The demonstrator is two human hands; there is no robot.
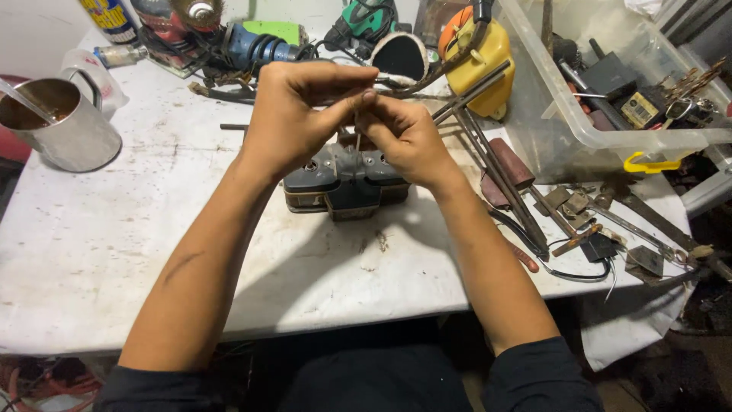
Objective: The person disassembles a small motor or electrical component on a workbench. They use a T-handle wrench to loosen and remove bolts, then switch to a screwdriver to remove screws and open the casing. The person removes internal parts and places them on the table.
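Observation:
My left hand (pixel 293 114) and my right hand (pixel 400 133) meet above a dark grey power tool body (pixel 343 183) lying on the white table (pixel 99 244). The fingertips of both hands pinch together around a small thin part (pixel 358 137), too small to make out. The fingers of both hands are curled closed around it. The tool body sits directly under my hands, partly hidden by them.
A metal cup (pixel 65 126) with a stick stands at the left. Power tools (pixel 252 46) and a yellow tool (pixel 476 57) crowd the far edge. A clear plastic bin (pixel 610 91) of parts sits at the right, with metal rods (pixel 499 172), wires and small scraps beside it.

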